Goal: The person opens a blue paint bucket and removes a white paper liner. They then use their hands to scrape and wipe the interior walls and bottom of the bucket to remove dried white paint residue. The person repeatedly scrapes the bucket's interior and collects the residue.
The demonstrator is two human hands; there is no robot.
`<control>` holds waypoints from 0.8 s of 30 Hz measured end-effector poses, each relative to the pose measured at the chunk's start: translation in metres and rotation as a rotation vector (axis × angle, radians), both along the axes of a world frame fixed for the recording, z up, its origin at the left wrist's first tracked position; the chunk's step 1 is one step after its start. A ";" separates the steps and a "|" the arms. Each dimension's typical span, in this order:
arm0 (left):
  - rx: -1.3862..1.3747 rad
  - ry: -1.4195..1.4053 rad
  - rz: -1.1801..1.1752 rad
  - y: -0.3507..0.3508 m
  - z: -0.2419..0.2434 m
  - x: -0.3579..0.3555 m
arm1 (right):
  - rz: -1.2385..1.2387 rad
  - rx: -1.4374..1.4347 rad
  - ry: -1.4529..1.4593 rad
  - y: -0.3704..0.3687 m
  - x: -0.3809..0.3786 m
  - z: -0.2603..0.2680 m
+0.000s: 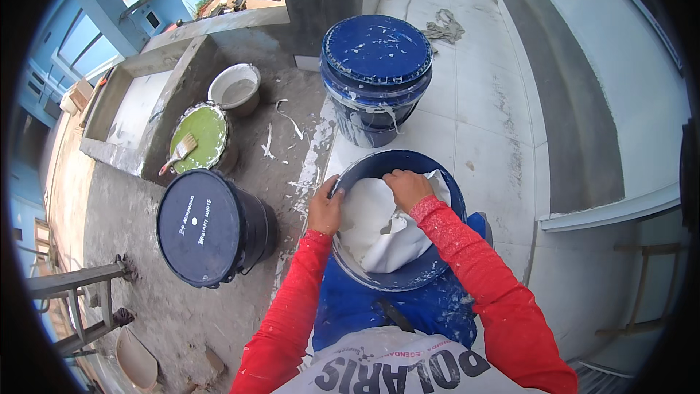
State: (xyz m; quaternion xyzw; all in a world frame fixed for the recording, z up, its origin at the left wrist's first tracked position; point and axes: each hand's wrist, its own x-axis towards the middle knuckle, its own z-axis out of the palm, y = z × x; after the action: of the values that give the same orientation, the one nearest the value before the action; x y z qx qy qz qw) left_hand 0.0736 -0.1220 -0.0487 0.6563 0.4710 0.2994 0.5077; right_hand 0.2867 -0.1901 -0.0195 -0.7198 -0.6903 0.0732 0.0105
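Note:
A dark blue bucket (421, 279) stands between the person's knees, with whitish material (361, 202) inside. Around its left rim my left hand (326, 208) is curled, thumb at the inner side. My right hand (407, 189) reaches into the bucket, fingers bent down on a white plastic sheet or liner (399, 246), which lies crumpled over the material and up the right inner wall. Its fingertips are partly hidden. Just beyond stands a lidded blue bucket (377, 49) with white smears and drips.
At left are a closed dark bucket (202, 224) with handwriting, a green-topped container (210, 131) bearing a paintbrush (183, 150), and a white tub (235, 87). A wooden ladder (76, 279) stands lower left. A grey rag (445, 27) lies on the tiles beyond the buckets.

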 end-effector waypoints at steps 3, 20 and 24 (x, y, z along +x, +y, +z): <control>-0.011 -0.064 0.265 -0.052 -0.014 -0.008 | 0.080 -0.269 0.074 0.012 0.007 0.012; 0.135 0.517 -0.292 0.049 0.027 0.043 | 0.005 -0.224 -0.020 0.005 -0.076 -0.079; 0.136 0.547 -0.256 0.046 0.025 0.041 | 0.075 -0.176 -0.007 -0.010 -0.073 -0.080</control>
State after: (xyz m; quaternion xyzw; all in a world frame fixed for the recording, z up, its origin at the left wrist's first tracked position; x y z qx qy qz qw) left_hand 0.1147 -0.0764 -0.0233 0.7989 0.4827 0.0760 0.3507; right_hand 0.2136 -0.2004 -0.0998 -0.6917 -0.7078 0.1313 -0.0581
